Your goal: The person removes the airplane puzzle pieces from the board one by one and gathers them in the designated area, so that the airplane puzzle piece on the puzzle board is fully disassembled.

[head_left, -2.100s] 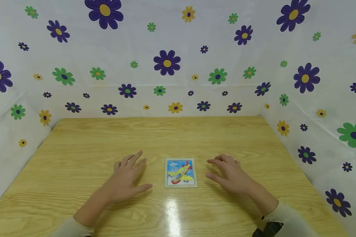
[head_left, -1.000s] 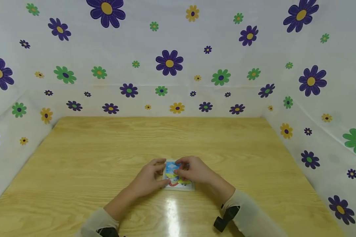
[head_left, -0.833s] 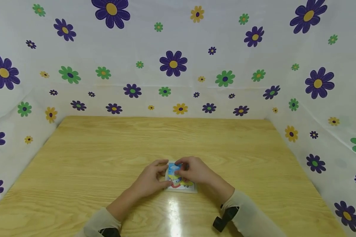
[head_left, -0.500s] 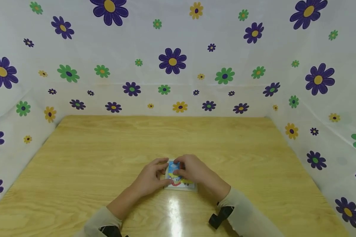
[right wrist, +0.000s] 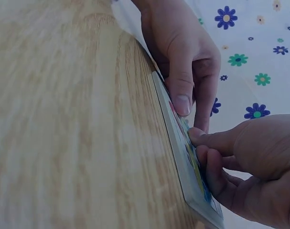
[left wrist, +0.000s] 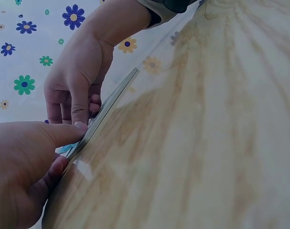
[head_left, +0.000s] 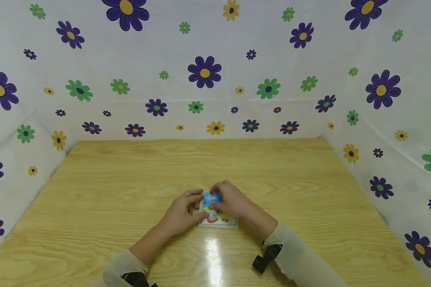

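A small square jigsaw puzzle (head_left: 218,227) with a pale frame and a yellow airplane picture lies on the table. My left hand (head_left: 179,214) holds its left side, the thumb over the near left part and the fingers at the far left corner. My right hand (head_left: 234,202) reaches over the puzzle's right half and hides much of it. Its thumb and curled fingers pinch at a blue puzzle piece (head_left: 212,198) near the far edge. In the right wrist view the frame (right wrist: 176,152) appears edge-on, with the fingertips of both hands on the picture side.
The wooden table (head_left: 129,167) spreads out around the puzzle. A white cloth with printed flowers (head_left: 165,87) hangs behind it and along both sides. Black wrist devices (head_left: 267,257) sit at the light sleeves.
Both hands have come in from either side of the puzzle and taken hold of it. Over the last half second the right hand has shifted slightly away from me; the left has barely moved.
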The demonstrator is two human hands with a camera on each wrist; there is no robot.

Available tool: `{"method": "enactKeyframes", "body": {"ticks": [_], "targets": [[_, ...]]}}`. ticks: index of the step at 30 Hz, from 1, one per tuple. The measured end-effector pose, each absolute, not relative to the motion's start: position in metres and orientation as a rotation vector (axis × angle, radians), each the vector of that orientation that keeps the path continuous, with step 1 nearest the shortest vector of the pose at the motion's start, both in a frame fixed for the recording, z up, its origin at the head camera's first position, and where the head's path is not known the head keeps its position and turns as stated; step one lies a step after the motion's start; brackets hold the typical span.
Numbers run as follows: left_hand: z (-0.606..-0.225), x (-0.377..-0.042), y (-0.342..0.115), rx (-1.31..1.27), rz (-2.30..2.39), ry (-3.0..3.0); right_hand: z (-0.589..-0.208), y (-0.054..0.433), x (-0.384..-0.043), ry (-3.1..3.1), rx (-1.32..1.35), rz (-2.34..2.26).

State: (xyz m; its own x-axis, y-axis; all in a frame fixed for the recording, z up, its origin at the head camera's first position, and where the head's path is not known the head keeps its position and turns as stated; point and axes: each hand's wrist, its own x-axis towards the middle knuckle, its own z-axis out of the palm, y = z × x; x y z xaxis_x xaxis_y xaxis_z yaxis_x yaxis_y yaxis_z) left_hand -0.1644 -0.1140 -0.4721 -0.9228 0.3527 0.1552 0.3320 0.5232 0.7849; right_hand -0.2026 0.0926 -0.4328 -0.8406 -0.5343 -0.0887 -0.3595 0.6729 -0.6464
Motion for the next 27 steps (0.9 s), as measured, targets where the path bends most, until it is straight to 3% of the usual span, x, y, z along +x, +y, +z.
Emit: {"method": "enactKeyframes", "body": {"ticks": [16, 27], "targets": [[-0.473, -0.164, -0.112, 0.614, 1.438, 2.691, -0.438, 0.09, -0.204, 2.564, -0.68, -1.135], [-0.469, -0.164, -0.114, 0.614, 1.441, 2.7, -0.43, 0.108, -0.211, 2.326, -0.494, -1.384]]}}
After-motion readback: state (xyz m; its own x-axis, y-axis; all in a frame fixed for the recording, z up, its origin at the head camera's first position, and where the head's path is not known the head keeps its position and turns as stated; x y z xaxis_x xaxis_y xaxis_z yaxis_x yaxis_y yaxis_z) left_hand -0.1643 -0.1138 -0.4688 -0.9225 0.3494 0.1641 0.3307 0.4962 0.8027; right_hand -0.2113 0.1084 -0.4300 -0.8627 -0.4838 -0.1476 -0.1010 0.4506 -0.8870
